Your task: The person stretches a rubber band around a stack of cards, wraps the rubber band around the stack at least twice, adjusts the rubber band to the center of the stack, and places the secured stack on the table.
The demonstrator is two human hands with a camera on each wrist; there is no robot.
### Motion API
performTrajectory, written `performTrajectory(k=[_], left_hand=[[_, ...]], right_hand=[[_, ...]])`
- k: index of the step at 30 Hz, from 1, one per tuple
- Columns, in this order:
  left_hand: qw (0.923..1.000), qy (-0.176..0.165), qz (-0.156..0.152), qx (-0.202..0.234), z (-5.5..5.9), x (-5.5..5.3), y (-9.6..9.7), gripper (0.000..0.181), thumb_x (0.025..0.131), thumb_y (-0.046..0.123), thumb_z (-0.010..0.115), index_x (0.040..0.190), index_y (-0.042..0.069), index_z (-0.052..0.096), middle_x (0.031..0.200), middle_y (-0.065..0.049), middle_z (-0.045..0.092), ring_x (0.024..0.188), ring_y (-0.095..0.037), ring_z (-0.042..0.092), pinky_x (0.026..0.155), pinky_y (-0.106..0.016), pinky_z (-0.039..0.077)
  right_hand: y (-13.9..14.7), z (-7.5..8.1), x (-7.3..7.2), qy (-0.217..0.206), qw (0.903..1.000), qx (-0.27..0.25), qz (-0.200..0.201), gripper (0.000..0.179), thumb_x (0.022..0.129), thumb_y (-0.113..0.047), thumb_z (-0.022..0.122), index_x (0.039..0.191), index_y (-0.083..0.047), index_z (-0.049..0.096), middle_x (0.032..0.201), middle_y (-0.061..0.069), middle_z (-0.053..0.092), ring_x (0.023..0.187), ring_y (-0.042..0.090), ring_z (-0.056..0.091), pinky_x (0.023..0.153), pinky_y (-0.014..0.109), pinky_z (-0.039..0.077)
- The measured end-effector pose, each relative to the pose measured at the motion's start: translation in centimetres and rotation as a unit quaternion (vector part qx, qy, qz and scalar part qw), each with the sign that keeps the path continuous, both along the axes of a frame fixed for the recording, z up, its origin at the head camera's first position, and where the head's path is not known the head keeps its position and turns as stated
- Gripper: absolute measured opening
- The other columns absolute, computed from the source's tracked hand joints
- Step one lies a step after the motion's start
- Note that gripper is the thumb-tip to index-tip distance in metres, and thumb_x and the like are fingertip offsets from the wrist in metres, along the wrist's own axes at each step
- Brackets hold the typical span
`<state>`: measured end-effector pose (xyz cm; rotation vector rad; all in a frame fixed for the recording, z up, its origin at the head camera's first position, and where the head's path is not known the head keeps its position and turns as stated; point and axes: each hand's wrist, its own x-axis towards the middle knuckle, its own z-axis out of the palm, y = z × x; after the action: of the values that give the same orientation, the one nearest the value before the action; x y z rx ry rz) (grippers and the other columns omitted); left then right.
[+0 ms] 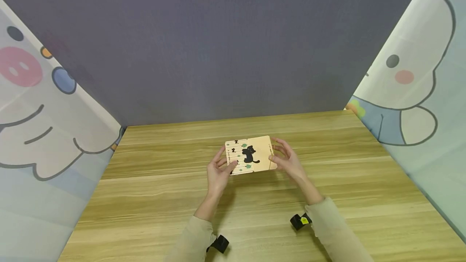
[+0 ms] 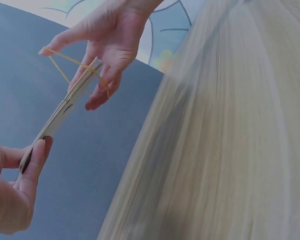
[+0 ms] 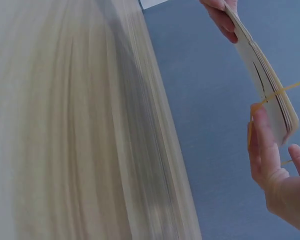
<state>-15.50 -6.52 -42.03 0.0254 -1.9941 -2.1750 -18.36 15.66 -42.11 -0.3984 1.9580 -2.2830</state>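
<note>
A thin notebook (image 1: pixel 263 153) with a black cat, white stripes and a cream part on its cover is held above the table. My left hand (image 1: pixel 217 175) grips its left end, thumb on the cover and fingers behind. At the right end, a yellow rubber band (image 2: pixel 65 56) is stretched across the spread thumb and fingers of my right hand (image 1: pixel 289 164). The right wrist view shows the rubber band (image 3: pixel 279 92) hooked over a fingertip and crossing the notebook's layered edge (image 3: pixel 272 80). The right fingers stand around that end; whether they touch it I cannot tell.
The wood-grain table (image 1: pixel 145 197) spreads beneath both hands. A dark grey panel (image 1: pixel 233 51) rises along its far edge. Cartoon-printed cloths hang at the left (image 1: pixel 43 140) and right (image 1: pixel 411 51). Black wrist devices (image 1: pixel 220 244) sit at both sleeves.
</note>
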Motion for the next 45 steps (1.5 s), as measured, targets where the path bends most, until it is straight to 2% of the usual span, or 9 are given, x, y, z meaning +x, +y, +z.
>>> performTrajectory(k=[4,8,12,18,21,26,31,38,45], left_hand=[[0.9998,0.001,-0.019,-0.006,1.4,0.6,-0.1,0.058,0.074,-0.011,0.064,0.128,-0.004,0.042,0.086,-0.03,0.059,0.036,-0.005,0.049,0.031,-0.01,0.03],[0.9992,0.006,-0.033,-0.02,2.2,1.1,-0.1,0.057,0.074,-0.014,0.062,0.127,-0.008,0.04,0.085,-0.033,0.058,0.033,-0.003,0.044,0.03,-0.008,0.028],[0.9989,-0.007,-0.043,-0.015,1.5,0.8,-0.3,0.058,0.073,-0.013,0.063,0.126,-0.006,0.042,0.083,-0.031,0.059,0.036,-0.005,0.049,0.033,-0.01,0.035],[0.998,-0.019,-0.051,-0.03,-0.5,0.2,-0.7,0.06,0.071,-0.008,0.068,0.126,-0.002,0.045,0.082,-0.024,0.062,0.042,-0.015,0.056,0.04,-0.02,0.048],[0.9972,-0.021,-0.062,-0.035,0.3,0.8,-0.6,0.059,0.071,-0.011,0.066,0.126,-0.004,0.044,0.089,-0.025,0.06,0.047,-0.022,0.058,0.043,-0.022,0.05],[0.9956,-0.03,-0.084,-0.03,1.9,1.9,-0.3,0.059,0.072,-0.013,0.064,0.126,-0.004,0.044,0.103,-0.027,0.056,0.046,-0.012,0.056,0.04,-0.012,0.043],[0.9943,-0.028,-0.1,-0.024,1.9,2.2,-0.2,0.059,0.072,-0.014,0.063,0.126,-0.004,0.044,0.111,-0.026,0.054,0.053,-0.014,0.06,0.044,-0.013,0.047],[0.9937,-0.014,-0.108,-0.028,1.5,2.4,-0.1,0.058,0.071,-0.016,0.062,0.125,-0.006,0.044,0.103,-0.028,0.056,0.064,-0.033,0.063,0.052,-0.023,0.053],[0.9932,-0.005,-0.114,-0.023,1.3,2.4,-0.1,0.057,0.072,-0.017,0.062,0.125,-0.006,0.044,0.09,-0.031,0.059,0.066,-0.044,0.06,0.047,-0.016,0.049]], right_hand=[[0.3,0.5,-0.6,-0.026,0.9991,0.034,0.004,0.068,0.079,-0.009,0.063,0.136,-0.006,0.026,0.128,0.023,0.032,0.096,0.022,0.049,0.058,0.025,0.05],[0.5,1.0,-1.5,-0.037,0.9973,0.058,0.026,0.071,0.078,-0.015,0.067,0.137,-0.008,0.026,0.132,0.024,0.028,0.099,0.026,0.048,0.059,0.029,0.051],[0.8,1.3,-2.5,-0.044,0.9956,0.064,0.053,0.07,0.079,-0.012,0.066,0.137,-0.008,0.027,0.135,0.024,0.027,0.105,0.029,0.046,0.063,0.035,0.053],[1.2,2.0,-3.8,-0.063,0.9943,0.053,0.067,0.071,0.077,-0.002,0.065,0.137,-0.006,0.026,0.129,0.025,0.037,0.091,0.023,0.058,0.071,0.041,0.053],[1.4,2.4,-4.3,-0.075,0.9938,0.047,0.067,0.072,0.077,0.003,0.064,0.137,-0.006,0.025,0.128,0.026,0.038,0.092,0.027,0.059,0.077,0.042,0.051],[1.6,3.4,-4.9,-0.084,0.9933,0.024,0.076,0.074,0.077,0.01,0.06,0.139,-0.004,0.021,0.13,0.029,0.034,0.097,0.029,0.058,0.083,0.039,0.048],[2.0,4.0,-5.4,-0.097,0.9926,-0.002,0.073,0.07,0.08,0.013,0.055,0.139,-0.002,0.02,0.129,0.028,0.036,0.094,0.022,0.059,0.084,0.039,0.048],[2.0,5.0,-5.5,-0.13,0.9886,-0.058,0.05,0.053,0.086,0.016,0.04,0.135,0.01,0.02,0.102,0.01,0.057,0.094,0.023,0.06,0.084,0.031,0.048],[1.5,5.8,-5.4,-0.148,0.9884,-0.022,0.029,0.042,0.092,0.002,0.041,0.131,0.011,0.029,0.092,0.004,0.063,0.07,0.011,0.061,0.064,0.017,0.052]])
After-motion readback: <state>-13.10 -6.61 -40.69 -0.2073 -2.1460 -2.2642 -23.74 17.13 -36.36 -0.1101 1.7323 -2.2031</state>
